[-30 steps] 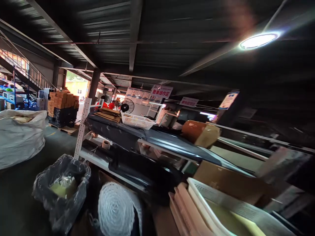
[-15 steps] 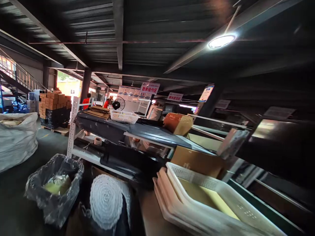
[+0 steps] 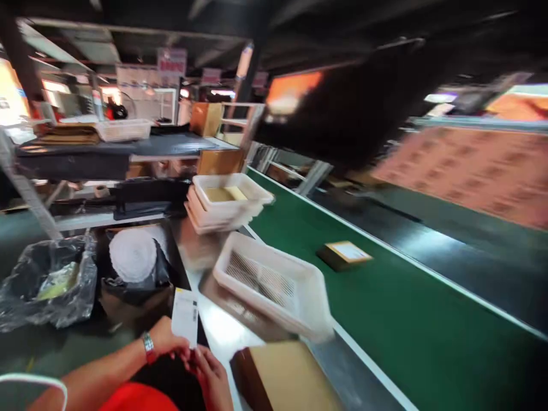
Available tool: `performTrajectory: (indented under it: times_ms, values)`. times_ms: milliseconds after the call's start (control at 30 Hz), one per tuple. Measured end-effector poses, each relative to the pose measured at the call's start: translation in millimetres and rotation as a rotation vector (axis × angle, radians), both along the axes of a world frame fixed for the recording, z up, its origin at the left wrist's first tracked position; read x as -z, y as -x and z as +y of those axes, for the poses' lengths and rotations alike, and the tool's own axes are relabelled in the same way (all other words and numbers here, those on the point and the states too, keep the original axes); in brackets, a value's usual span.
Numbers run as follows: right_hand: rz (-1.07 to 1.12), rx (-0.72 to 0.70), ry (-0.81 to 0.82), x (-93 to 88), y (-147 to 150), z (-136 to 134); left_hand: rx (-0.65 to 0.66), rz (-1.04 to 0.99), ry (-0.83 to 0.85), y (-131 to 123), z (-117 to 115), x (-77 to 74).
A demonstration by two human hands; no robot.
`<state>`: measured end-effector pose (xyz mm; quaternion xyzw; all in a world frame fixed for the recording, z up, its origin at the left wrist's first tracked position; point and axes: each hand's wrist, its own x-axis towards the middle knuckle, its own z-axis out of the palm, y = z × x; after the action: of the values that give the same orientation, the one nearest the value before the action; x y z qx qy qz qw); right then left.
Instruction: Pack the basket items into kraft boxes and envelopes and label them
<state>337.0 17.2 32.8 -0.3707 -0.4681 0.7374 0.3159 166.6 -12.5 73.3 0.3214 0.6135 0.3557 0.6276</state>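
Note:
My left hand (image 3: 165,339), with a watch on its wrist, is closed on the lower left edge of a white printed label (image 3: 185,317). The label stands nearly upright, a dark code block at its right side. At the label's bottom corner, the fingers of my right hand (image 3: 209,371) are pinched together. Just right of my hands a brown cardboard box (image 3: 291,374) rests on the metal worktop (image 3: 220,328). Beyond it sits a white plastic basket (image 3: 269,285), slightly blurred.
A green conveyor belt (image 3: 363,308) runs along the right, carrying a small labelled parcel (image 3: 345,254). Stacked baskets (image 3: 226,200) stand farther back. To the left are a bubble wrap roll (image 3: 132,254) and a bin lined with clear plastic (image 3: 81,302). A dark screen (image 3: 334,114) hangs above.
The view has swung right and downward. Both my hands, the label, the cardboard box and the parcel on the belt have come into sight.

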Motion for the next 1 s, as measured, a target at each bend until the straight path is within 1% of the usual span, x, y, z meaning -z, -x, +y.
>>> performTrajectory:
  times_ms: [67, 133, 333, 500, 700, 800, 900, 967, 1000]
  values:
    - [0.022, 0.1, 0.099, 5.8, -26, -15, 0.045, 0.075, -0.01, -14, 6, 9.7]
    - [0.063, 0.175, 0.147, 5.6, -39, -17, 0.093, 0.105, -0.035, -22, 17, 12.3]
    - [0.114, 0.41, 0.155, 4.2, -62, -14, 0.257, 0.089, -0.042, -51, 51, 9.4]
    - [0.145, 0.58, 0.168, 5.8, -82, -17, 0.409, 0.073, -0.025, -80, 80, 13.3]
    - [0.082, 0.833, 0.171, 6.8, -95, -4, 0.638, 0.037, -0.027, -111, 126, 14.9]
    - [0.078, 0.942, 0.155, 8.5, -96, 5, 0.764, 0.036, -0.036, -125, 150, 14.7]
    - [0.08, 1.049, 0.149, 14.1, -94, 12, 0.886, 0.067, -0.045, -138, 171, 17.2]
    - [0.08, 1.166, 0.16, 19.5, -92, 14, 0.926, 0.13, -0.079, -144, 182, 19.2]
    - [0.081, 1.233, 0.171, 21.9, -90, 14, 0.921, 0.171, -0.126, -147, 186, 19.8]
